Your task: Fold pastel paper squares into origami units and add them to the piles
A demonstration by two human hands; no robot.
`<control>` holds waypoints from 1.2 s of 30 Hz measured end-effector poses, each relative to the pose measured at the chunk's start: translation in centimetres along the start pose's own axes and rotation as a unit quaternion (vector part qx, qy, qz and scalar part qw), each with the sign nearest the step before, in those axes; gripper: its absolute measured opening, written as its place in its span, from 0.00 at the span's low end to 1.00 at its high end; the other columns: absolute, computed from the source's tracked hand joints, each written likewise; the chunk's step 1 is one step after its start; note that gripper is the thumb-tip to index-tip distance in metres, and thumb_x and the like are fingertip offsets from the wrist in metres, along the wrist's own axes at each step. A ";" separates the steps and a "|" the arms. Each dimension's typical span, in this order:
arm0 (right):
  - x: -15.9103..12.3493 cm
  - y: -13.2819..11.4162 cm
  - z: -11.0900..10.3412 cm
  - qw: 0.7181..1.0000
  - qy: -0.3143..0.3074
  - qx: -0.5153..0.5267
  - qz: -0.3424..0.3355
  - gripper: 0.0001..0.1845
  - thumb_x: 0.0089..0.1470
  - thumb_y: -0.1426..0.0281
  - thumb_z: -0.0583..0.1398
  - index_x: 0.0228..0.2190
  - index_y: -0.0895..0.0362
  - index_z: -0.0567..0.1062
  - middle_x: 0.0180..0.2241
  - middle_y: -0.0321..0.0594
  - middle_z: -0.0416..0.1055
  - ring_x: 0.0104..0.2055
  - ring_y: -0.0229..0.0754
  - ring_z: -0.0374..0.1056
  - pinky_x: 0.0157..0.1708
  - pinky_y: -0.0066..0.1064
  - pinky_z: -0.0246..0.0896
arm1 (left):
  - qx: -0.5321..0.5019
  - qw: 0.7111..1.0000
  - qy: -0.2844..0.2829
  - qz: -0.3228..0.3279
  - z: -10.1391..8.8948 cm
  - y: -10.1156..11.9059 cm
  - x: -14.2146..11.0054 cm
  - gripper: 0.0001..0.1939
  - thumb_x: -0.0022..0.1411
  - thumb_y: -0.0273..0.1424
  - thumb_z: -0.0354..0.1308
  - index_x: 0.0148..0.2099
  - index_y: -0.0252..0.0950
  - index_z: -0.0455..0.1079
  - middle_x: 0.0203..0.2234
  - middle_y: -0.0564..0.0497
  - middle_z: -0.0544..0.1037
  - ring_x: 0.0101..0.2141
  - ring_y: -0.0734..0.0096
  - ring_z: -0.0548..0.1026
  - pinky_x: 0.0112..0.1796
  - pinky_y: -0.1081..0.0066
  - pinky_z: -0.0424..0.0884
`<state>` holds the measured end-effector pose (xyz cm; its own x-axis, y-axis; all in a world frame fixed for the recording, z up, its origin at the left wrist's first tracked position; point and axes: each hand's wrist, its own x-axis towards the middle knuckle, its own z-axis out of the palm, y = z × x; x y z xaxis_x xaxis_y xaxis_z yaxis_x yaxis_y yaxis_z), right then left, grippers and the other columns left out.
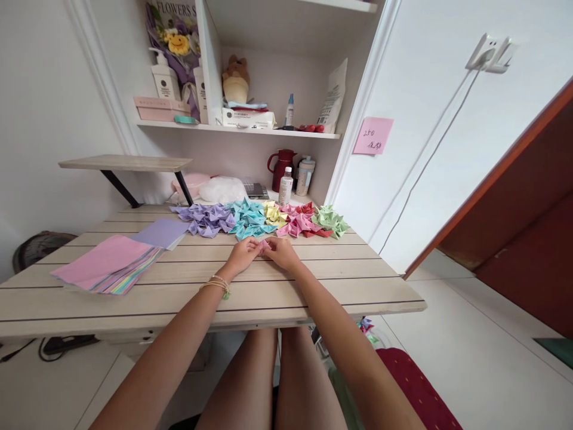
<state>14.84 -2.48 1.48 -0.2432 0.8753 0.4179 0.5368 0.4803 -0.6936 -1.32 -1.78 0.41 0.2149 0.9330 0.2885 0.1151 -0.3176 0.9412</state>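
Observation:
Between my two hands is a small folded piece of pink paper (pixel 264 245), mostly covered by my fingers. My left hand (pixel 244 254) pinches it from the left, with bracelets on that wrist. From the right, my right hand (pixel 283 253) pinches the same paper. Just beyond my hands lies a row of folded paper pieces: purple (pixel 210 220), blue (pixel 250 218), yellow (pixel 274 214), pink (pixel 299 223) and light green (pixel 330 220), with some red among them. A fanned stack of coloured paper sheets (pixel 107 260) rests to the left, beside purple sheets (pixel 162 232).
The slatted wooden table (pixel 358 286) ends at a front edge above my legs. A small raised stand (pixel 125 162) is at the back left. Behind the row are a bottle (pixel 285 186), a red jug (pixel 283 169) and a tumbler (pixel 305 176). A red stool (pixel 412 382) is at lower right.

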 end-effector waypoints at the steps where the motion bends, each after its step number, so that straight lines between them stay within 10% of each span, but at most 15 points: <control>1: -0.1 -0.1 -0.1 1.000 -0.001 0.001 -0.003 0.10 0.51 0.70 0.57 0.32 0.58 0.78 0.26 0.36 0.75 0.27 0.37 0.66 0.30 0.26 0.57 | 0.001 1.000 -0.003 0.002 0.0 0.0 0.0 0.18 0.52 0.43 0.64 0.33 0.33 0.68 0.25 0.49 0.77 0.29 0.68 0.77 0.35 0.67 0.73; 36: -0.2 0.3 0.0 0.997 -0.037 -0.062 -0.036 0.12 0.49 0.73 0.56 0.35 0.58 0.78 0.26 0.38 0.73 0.25 0.37 0.62 0.27 0.27 0.52 | 0.136 0.986 -0.040 0.084 0.0 -0.8 -0.6 0.12 0.61 0.39 0.54 0.36 0.35 0.66 0.27 0.49 0.77 0.30 0.67 0.77 0.34 0.66 0.74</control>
<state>15.08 -2.48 1.18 -0.3414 0.8426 0.4165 0.6108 0.5356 -0.5831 -1.55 -2.07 -0.48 0.3275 0.8503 0.4119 0.3240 -0.5106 0.7964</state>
